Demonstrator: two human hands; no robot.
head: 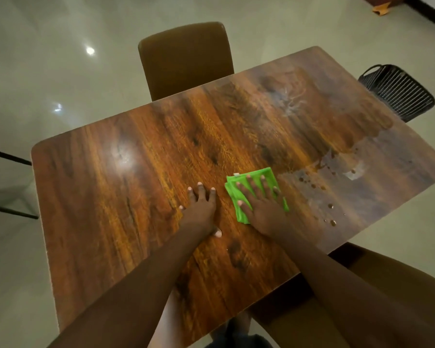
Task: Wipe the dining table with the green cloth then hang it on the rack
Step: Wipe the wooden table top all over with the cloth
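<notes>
The folded green cloth [239,194] lies flat on the brown wooden dining table [106,187], near its middle. My right hand [261,204] presses down on the cloth with fingers spread. My left hand [201,209] rests flat on the bare wood just left of the cloth, fingers apart, holding nothing. Right of the cloth the table surface shows a wet patch with scattered droplets [337,177]. No rack is in view.
A brown chair [183,61] stands at the far side of the table. A black slatted chair [399,91] sits at the far right corner. Another chair seat [337,310] is at the near right. Dark metal bars [8,156] show at the left over a glossy tiled floor.
</notes>
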